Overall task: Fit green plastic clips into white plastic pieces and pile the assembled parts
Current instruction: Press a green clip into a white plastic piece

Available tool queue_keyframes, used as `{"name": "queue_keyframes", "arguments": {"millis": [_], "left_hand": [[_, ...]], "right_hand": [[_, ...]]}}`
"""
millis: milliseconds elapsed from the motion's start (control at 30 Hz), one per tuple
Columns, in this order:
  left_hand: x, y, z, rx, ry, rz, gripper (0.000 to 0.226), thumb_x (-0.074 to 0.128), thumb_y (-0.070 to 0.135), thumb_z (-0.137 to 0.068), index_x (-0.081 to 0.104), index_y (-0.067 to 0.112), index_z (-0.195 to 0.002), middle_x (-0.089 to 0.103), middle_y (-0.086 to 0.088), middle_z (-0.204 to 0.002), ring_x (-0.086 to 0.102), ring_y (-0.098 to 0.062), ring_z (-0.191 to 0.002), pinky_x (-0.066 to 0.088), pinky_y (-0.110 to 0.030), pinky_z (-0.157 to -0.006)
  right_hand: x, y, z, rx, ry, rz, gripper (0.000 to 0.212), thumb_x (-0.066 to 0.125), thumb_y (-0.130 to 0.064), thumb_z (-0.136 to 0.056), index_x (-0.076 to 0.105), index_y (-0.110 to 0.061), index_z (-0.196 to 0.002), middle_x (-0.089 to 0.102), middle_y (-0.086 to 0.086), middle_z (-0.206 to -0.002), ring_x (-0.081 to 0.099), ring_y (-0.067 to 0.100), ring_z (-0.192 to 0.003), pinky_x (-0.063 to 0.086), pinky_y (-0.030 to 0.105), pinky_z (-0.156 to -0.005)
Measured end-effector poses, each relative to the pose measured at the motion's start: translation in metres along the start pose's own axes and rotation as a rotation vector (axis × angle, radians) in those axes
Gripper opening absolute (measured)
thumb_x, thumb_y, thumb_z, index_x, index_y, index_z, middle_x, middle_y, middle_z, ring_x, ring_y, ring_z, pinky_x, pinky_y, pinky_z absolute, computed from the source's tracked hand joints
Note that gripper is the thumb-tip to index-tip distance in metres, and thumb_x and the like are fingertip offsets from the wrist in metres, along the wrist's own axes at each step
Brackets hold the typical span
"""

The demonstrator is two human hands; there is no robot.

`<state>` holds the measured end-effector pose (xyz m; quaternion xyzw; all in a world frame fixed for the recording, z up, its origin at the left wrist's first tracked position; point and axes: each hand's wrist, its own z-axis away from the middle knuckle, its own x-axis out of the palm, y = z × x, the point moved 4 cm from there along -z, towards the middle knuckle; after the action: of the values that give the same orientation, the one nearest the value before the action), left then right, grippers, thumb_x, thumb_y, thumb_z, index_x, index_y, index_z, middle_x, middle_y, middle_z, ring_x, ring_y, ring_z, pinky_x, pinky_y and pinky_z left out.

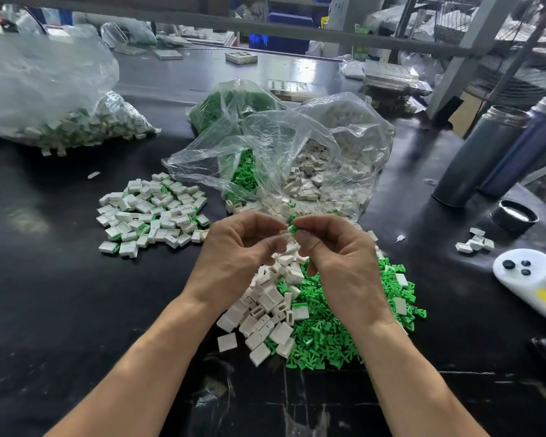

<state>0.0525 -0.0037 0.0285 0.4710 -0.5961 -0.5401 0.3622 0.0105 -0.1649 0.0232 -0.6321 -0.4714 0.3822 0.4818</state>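
Currently both hands are raised together above the loose stock, backs toward the camera, forearms coming in from the bottom corners and converging. Left hand (234,252): fingers curled inward, fingertips pinching a white piece (285,232) at its left end. Right hand (338,250): thumb and forefinger pinched on a green clip (292,224), other fingers curled under. Clip and piece touch at the fingertips; can't tell how far the clip is seated, fingers cover the joint.

Below the hands on the black table (76,310): heap of white pieces (265,313) on the left, touching and partly overlapping the heap of green clips (334,335) on the right. A few white pieces lie on top of the green heap.

Pile of assembled parts (153,212) sits to the left of the hands, apart from the loose heaps.

Behind the hands: open clear bag (275,146) with green clips and white pieces spilling out of its mouth. Second clear bag (44,99) far left, white and green parts inside.

Right side: two dark cylinders (492,152) leaning, a black lid (517,217), a few stray white parts (475,242), a white tool (527,272) with dark dots.
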Motion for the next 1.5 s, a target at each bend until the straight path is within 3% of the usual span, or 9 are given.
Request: {"name": "queue_keyframes", "arguments": {"millis": [233,500,700,800,900,1133,1333,1500], "left_hand": [[0.0,0.0,0.0,0.012,-0.021,0.037,0.017,0.076,0.006,-0.089,0.076,0.019,-0.099,0.078,-0.003,-0.087,0.073,-0.012,-0.075,0.054,-0.015,-0.063],[-0.003,0.0,0.0,-0.008,0.038,0.122,0.016,0.079,0.009,-0.085,0.074,0.012,-0.1,0.077,-0.007,-0.087,0.072,-0.016,-0.075,0.061,-0.025,-0.07],[-0.002,-0.003,-0.001,-0.01,0.041,0.126,0.013,0.077,0.003,-0.086,0.074,0.01,-0.097,0.077,-0.006,-0.082,0.071,-0.016,-0.071,0.059,-0.023,-0.065],[-0.003,-0.004,-0.001,0.002,0.025,0.151,0.013,0.077,0.002,-0.085,0.075,0.008,-0.097,0.076,-0.01,-0.085,0.071,-0.02,-0.075,0.063,-0.031,-0.071],[-0.004,-0.003,-0.001,0.013,0.013,0.189,0.013,0.078,0.003,-0.083,0.076,0.01,-0.094,0.076,-0.011,-0.084,0.07,-0.02,-0.073,0.062,-0.03,-0.07],[-0.005,-0.006,0.0,-0.025,0.027,0.153,0.026,0.079,0.019,-0.08,0.077,0.008,-0.103,0.077,-0.011,-0.086,0.071,-0.02,-0.074,0.063,-0.031,-0.072],[-0.004,-0.004,-0.001,-0.044,0.064,0.078,0.007,0.078,0.004,-0.085,0.079,0.007,-0.091,0.076,-0.01,-0.076,0.069,-0.017,-0.065,0.06,-0.025,-0.063],[-0.004,0.001,0.001,0.0,0.073,-0.028,0.015,0.076,-0.003,-0.086,0.079,0.012,-0.086,0.076,-0.004,-0.073,0.069,-0.013,-0.062,0.053,-0.017,-0.056]], "right_hand": [[0.002,0.0,0.0,0.008,-0.003,0.023,0.022,0.077,-0.007,-0.092,0.077,-0.028,-0.096,0.077,-0.004,-0.089,0.068,0.006,-0.076,0.051,0.018,-0.065],[0.003,0.001,0.0,0.002,-0.01,0.031,0.019,0.079,-0.009,-0.09,0.076,-0.028,-0.092,0.076,-0.003,-0.086,0.067,0.007,-0.074,0.052,0.022,-0.066],[0.003,0.001,0.001,-0.017,-0.035,0.091,0.02,0.079,-0.012,-0.091,0.076,-0.032,-0.094,0.077,-0.008,-0.087,0.067,0.002,-0.073,0.051,0.017,-0.066],[0.002,0.002,0.0,0.025,-0.028,0.037,0.018,0.079,-0.009,-0.091,0.077,-0.026,-0.097,0.076,-0.005,-0.085,0.066,0.004,-0.07,0.052,0.018,-0.062],[0.0,0.004,-0.001,0.108,-0.031,-0.064,0.011,0.077,-0.01,-0.092,0.077,-0.017,-0.099,0.076,0.004,-0.082,0.066,0.013,-0.067,0.053,0.025,-0.056],[0.001,0.002,0.002,0.049,-0.038,0.06,0.008,0.076,-0.017,-0.094,0.077,-0.025,-0.091,0.075,-0.002,-0.08,0.065,0.009,-0.067,0.053,0.025,-0.058],[0.003,0.001,0.005,-0.001,-0.018,0.268,0.013,0.077,-0.02,-0.094,0.073,-0.032,-0.089,0.073,-0.014,-0.08,0.066,0.003,-0.068,0.052,0.02,-0.062],[0.004,-0.006,0.005,-0.066,-0.007,0.386,0.011,0.079,-0.014,-0.091,0.076,-0.025,-0.091,0.073,-0.012,-0.082,0.069,0.007,-0.078,0.058,0.026,-0.069]]}}
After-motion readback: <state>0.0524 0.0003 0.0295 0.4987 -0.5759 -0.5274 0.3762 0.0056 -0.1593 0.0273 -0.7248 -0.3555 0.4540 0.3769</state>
